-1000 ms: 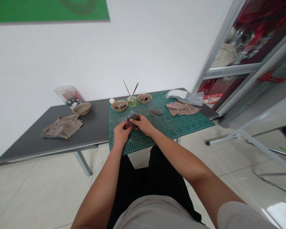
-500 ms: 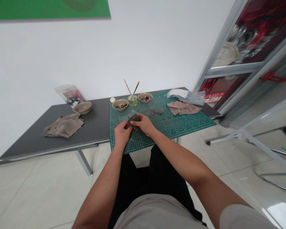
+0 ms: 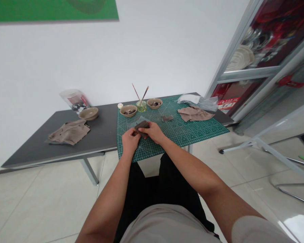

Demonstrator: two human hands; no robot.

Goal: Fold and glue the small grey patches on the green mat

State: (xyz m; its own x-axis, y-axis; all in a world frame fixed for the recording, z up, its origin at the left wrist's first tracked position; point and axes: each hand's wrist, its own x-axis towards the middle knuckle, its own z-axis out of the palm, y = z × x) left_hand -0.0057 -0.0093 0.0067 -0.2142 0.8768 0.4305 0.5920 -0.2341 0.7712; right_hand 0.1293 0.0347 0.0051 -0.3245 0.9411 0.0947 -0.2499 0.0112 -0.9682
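Dark brown piece (image 3: 142, 125) is lying between our two grips at the centre of the frame, over the green mat (image 3: 190, 130). Our right grip (image 3: 155, 132) is clamping its right side, thumb on top. Our left grip (image 3: 129, 140) is meeting its lower-left edge; whether those fingers are pinching it, we are not managing to tell. Bluish sheet (image 3: 142, 118) is showing just above it.

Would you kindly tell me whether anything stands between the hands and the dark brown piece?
Nothing visible does: the left hand and right hand both have fingers directly on the dark brown piece.
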